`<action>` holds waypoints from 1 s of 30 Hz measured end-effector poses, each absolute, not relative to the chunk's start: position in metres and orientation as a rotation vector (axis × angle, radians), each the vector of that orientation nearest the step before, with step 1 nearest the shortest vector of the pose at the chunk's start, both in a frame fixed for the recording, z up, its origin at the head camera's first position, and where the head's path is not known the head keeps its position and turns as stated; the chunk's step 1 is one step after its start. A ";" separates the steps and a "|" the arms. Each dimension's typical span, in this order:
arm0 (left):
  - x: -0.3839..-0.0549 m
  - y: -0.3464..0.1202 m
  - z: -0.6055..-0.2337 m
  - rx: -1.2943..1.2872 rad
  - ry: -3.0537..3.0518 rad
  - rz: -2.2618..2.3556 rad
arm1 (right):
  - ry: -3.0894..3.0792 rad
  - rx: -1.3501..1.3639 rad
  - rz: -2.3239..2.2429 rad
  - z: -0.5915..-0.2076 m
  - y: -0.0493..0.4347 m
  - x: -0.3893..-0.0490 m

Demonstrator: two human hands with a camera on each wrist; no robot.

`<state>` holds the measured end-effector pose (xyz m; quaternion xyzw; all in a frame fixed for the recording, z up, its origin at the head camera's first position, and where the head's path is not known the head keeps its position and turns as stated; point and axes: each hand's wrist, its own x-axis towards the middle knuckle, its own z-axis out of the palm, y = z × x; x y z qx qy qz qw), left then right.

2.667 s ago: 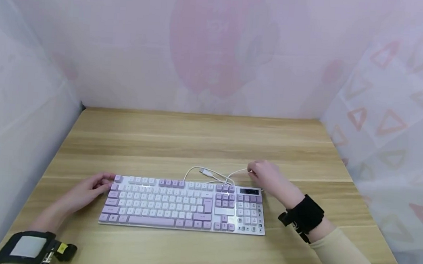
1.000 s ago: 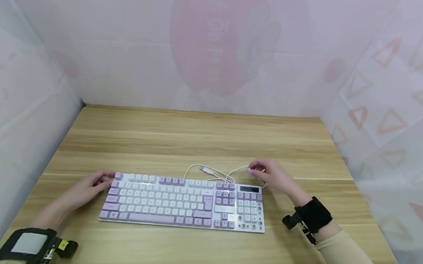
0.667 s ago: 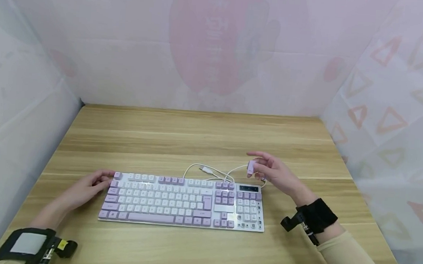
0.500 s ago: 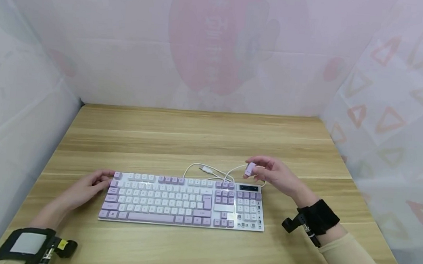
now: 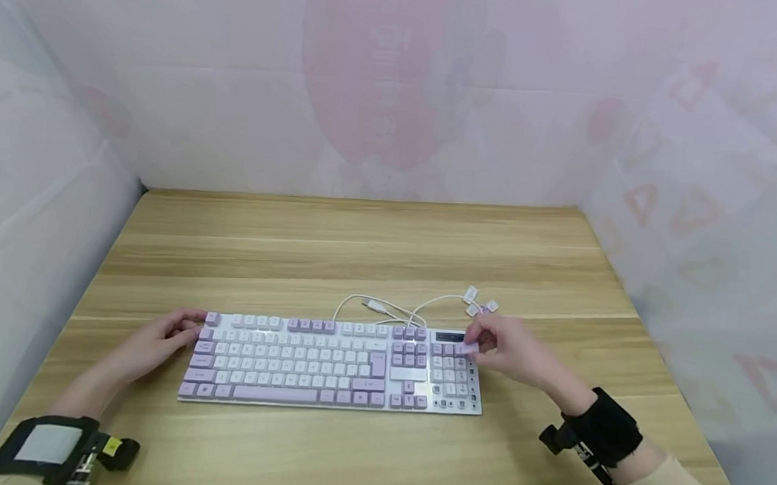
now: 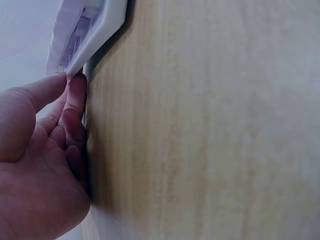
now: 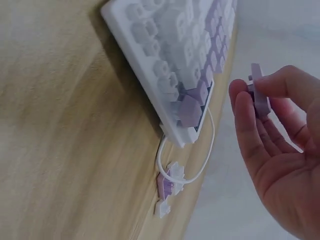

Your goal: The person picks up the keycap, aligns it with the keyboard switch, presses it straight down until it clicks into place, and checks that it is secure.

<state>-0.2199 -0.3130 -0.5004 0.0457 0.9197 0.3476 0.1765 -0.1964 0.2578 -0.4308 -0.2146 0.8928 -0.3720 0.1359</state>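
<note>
A white and lilac keyboard (image 5: 292,395) lies flat on the wooden table. At its upper left corner, my left hand (image 5: 151,347) holds the edge; thumb and fingertips meet at the corner in the left wrist view. My right hand (image 5: 518,354) is over the upper right of the number pad, pinching a long lilac keycap (image 7: 258,95) between thumb and fingers. In the right wrist view this keycap is held clear above the keys. Bare key sockets (image 5: 471,388) show along the number pad's right column and bottom row.
Several loose keycaps (image 5: 471,294), white and lilac, lie behind the keyboard's right corner, partly hidden by my right hand. A white cable (image 5: 438,299) with a USB plug (image 5: 376,306) loops behind the keyboard. Cloth walls (image 5: 389,124) border the table (image 5: 335,247).
My right hand picked up the lilac keycap behind the keyboard, turned it in its fingers, and brought it forward over the number pad. The left hand stayed at the keyboard's corner.
</note>
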 end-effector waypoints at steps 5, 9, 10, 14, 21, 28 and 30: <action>-0.220 -0.314 -0.503 0.127 2.604 0.988 | 2.746 -0.831 -0.736 -0.439 0.262 -0.181; -0.221 -0.314 -0.504 0.132 2.607 0.984 | 2.798 -0.879 -0.656 -0.447 0.267 -0.170; -0.221 -0.314 -0.504 0.132 2.608 0.982 | 2.796 -0.862 -0.663 -0.449 0.268 -0.168; -0.222 -0.314 -0.505 0.130 2.610 0.976 | 2.768 -0.781 -0.655 -0.458 0.270 -0.164; -0.222 -0.314 -0.504 0.136 2.613 0.980 | 2.785 -0.720 -0.577 -0.456 0.260 -0.154; -0.221 -0.312 -0.502 0.119 2.606 0.979 | 2.809 -0.683 -0.625 -0.461 0.258 -0.148; -0.221 -0.312 -0.501 0.109 2.604 0.974 | 2.792 -0.617 -0.665 -0.462 0.258 -0.146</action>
